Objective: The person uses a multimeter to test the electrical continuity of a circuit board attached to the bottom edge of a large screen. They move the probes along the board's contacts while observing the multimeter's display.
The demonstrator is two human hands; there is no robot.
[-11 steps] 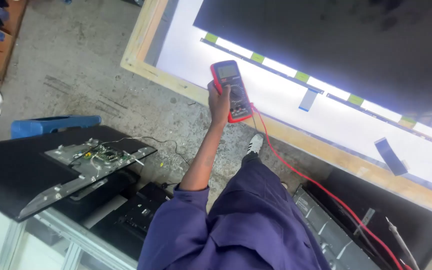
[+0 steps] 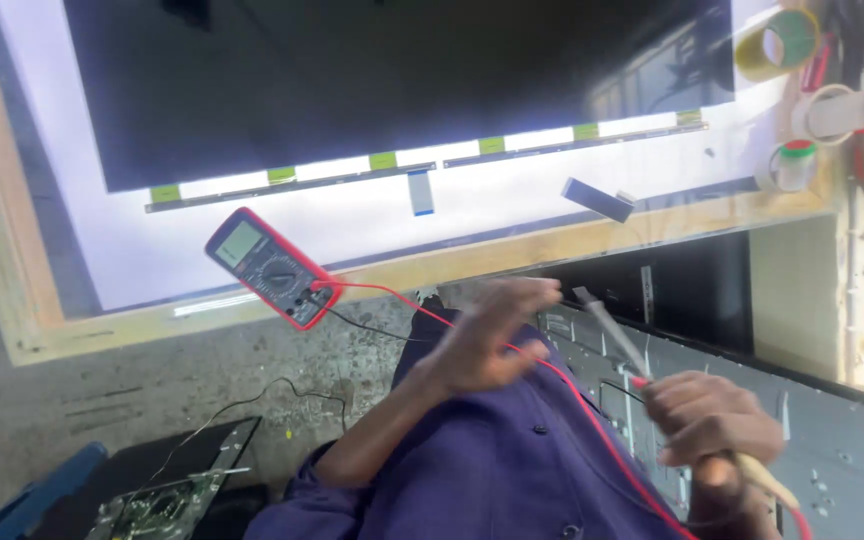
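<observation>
Head view shows your right hand [image 2: 714, 418] clenched around a test probe [image 2: 620, 340], its thin grey shaft slanting up and to the left from your fist, with a pale handle end sticking out below your knuckles. A red test lead [image 2: 562, 385] runs from that hand across your purple sleeve [image 2: 472, 470] and on to the multimeter [image 2: 270, 267]. Your left hand [image 2: 487, 340] grips nothing: the fingers are spread and blurred, hanging just above the red lead, and you cannot tell from this view whether they touch it.

The red-cased multimeter lies apart from both hands, tilted on the white backlit sheet, its lower end touching the wooden frame [image 2: 12, 290] that borders the sheet. A thin black lead [image 2: 362, 325] also leaves the meter near the red one. Above the meter a large dark display panel [image 2: 352, 80] rests on the sheet, with a narrow strip carrying green tabs [image 2: 384, 160] along its lower edge and a small flat ribbon [image 2: 420, 192] hanging from it.

Under your right hand sits a grey metal television back panel [image 2: 852, 450]. Tape rolls [image 2: 777, 40] lie at the upper right, and a circuit board [image 2: 167, 500] sits at the lower left on the concrete floor [image 2: 102, 400].
</observation>
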